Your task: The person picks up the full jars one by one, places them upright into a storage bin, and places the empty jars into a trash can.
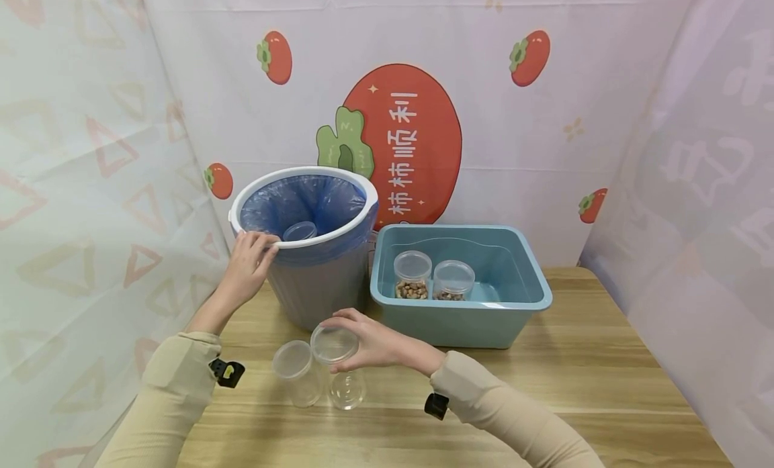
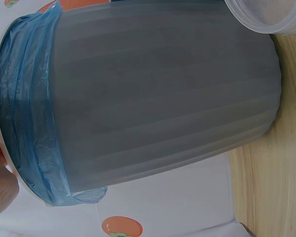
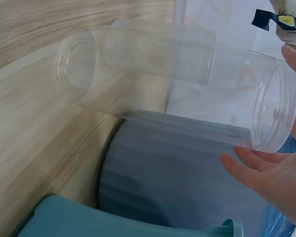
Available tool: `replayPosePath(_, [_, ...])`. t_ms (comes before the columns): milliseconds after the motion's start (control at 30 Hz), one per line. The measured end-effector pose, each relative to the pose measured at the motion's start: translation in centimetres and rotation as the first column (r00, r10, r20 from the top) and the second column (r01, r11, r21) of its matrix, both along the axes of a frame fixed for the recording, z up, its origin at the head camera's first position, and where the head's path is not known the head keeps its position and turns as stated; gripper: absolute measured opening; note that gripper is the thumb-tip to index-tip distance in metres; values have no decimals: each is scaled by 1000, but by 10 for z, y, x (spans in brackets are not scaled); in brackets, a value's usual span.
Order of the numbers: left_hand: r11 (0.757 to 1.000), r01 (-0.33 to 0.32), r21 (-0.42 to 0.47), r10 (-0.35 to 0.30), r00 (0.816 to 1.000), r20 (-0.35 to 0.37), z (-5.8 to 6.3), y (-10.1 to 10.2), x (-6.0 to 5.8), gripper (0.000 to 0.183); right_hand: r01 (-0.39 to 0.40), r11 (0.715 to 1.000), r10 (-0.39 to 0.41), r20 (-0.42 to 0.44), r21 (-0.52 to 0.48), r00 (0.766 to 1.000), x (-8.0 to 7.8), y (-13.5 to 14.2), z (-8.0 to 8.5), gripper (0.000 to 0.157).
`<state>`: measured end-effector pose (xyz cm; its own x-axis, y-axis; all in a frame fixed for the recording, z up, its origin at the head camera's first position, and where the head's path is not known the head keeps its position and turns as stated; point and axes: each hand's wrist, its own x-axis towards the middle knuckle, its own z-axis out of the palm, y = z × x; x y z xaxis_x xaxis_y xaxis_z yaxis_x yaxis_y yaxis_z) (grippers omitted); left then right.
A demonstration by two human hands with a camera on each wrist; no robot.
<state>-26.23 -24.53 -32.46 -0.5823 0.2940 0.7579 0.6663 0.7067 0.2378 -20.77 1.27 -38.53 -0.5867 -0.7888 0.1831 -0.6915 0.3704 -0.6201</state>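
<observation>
My left hand (image 1: 250, 263) holds the white rim of a grey trash bin (image 1: 320, 287), with its fingers over the edge. A blue bag (image 1: 329, 199) lines the bin, and a clear round lid (image 1: 299, 231) shows inside it. Near the bin's foot, my right hand (image 1: 371, 340) grips a tall clear plastic jar (image 3: 227, 98) around its lidded top, thumb on one side and fingers on the other. Nothing shows inside this jar. Close on its left stands a second clear jar (image 1: 302, 381), also with no contents showing.
A blue-green plastic tub (image 1: 459, 327) stands right of the bin. In it are two lidded jars, one with nuts (image 1: 411, 289) and another with a brown filling (image 1: 449, 295). Printed cloth (image 1: 484, 152) hangs behind and along both sides of the wooden table (image 1: 574, 374).
</observation>
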Motion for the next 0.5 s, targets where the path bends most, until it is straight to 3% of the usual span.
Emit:
replayPosePath(300, [1000,-6,3,6,1000,4,0,1,1,12,-33,999,32,-23,-27,999,0,-2,-4,61])
replayPosePath(500, [1000,-6,5,6,1000,8,1,1,2,12,-6,999,6,-11,-39,1000,1,-3,-5,60])
